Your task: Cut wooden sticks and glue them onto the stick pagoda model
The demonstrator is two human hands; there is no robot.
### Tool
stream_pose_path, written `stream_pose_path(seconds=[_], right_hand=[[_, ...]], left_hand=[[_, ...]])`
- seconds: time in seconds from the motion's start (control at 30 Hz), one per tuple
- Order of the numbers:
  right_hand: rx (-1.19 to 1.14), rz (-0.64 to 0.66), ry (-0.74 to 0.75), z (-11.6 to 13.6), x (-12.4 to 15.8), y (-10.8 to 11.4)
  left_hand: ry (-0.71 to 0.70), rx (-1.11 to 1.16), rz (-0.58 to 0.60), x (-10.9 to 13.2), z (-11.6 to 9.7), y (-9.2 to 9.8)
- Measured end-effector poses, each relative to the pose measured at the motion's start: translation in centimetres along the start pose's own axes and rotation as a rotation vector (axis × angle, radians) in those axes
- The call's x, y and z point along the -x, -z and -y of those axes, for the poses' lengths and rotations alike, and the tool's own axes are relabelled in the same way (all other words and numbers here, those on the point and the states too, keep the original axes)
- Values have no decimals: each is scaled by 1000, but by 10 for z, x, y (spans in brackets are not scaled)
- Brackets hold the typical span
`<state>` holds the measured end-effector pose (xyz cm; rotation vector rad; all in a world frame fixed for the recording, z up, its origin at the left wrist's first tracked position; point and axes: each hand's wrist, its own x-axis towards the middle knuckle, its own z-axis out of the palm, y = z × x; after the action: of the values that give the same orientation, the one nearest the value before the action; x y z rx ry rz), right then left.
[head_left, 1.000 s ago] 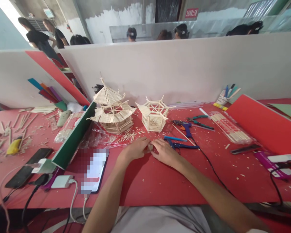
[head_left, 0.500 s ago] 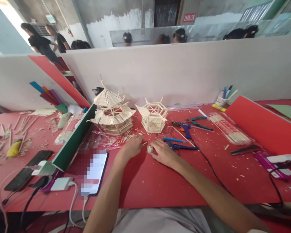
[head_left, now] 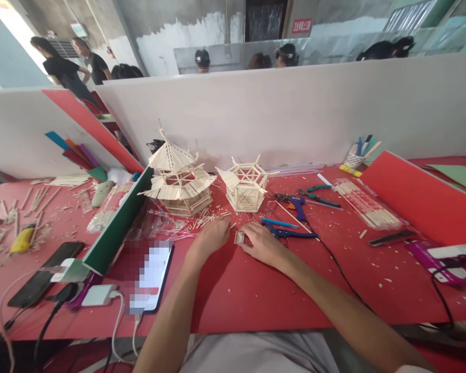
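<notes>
My left hand [head_left: 214, 235] is low over the red table, its fingers bent together. A short wooden stick [head_left: 232, 225] pokes out at its fingertips, though the grip itself is partly hidden. Facing it, my right hand [head_left: 259, 239] rests on the table with thumb and forefinger around a small row of short wooden sticks [head_left: 239, 238] lying side by side. Loose stick pieces [head_left: 207, 221] are scattered just beyond my left hand. Behind both hands stand a roofed stick pavilion [head_left: 180, 181] and a smaller six-sided stick frame [head_left: 246, 189] with one roof panel on it.
Right of my hands lie a blue-handled cutter [head_left: 295, 234], a blue pen [head_left: 283, 223], a glue gun [head_left: 295, 203], pliers [head_left: 318, 190] and bagged sticks [head_left: 367, 204]. A phone [head_left: 153, 280], chargers and a green divider [head_left: 118, 228] are at left. A white partition [head_left: 295, 114] runs behind.
My left hand has shifted very slightly, and the stick at its fingertips shows more clearly. My right hand stays by the row of sticks. The view has tilted a little.
</notes>
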<state>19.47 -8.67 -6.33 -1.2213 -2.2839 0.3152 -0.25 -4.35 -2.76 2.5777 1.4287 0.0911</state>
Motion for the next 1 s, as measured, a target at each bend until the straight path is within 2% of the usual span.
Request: stream_pose_path(seconds=[0.17, 0.3, 0.43, 0.6, 0.77, 1.0], right_hand=[[-136, -91, -46, 1, -1, 9], [-417, -161, -206, 3, -2, 18], [-678, -191, -280, 1, -3, 22], [-818, -233, -316, -2, -6, 24], [-954, -277, -382, -3, -7, 24], [-1036, -268, -411, -2, -7, 27]], left_hand=[[-138, 236, -146, -1, -3, 2], [-196, 502, -116, -1, -10, 13], [-205, 672, -74, -1, -16, 17], [-239, 753, -56, -2, -17, 12], [-185, 772, -93, -3, -19, 13], [-194, 787, -125, -4, -22, 13]])
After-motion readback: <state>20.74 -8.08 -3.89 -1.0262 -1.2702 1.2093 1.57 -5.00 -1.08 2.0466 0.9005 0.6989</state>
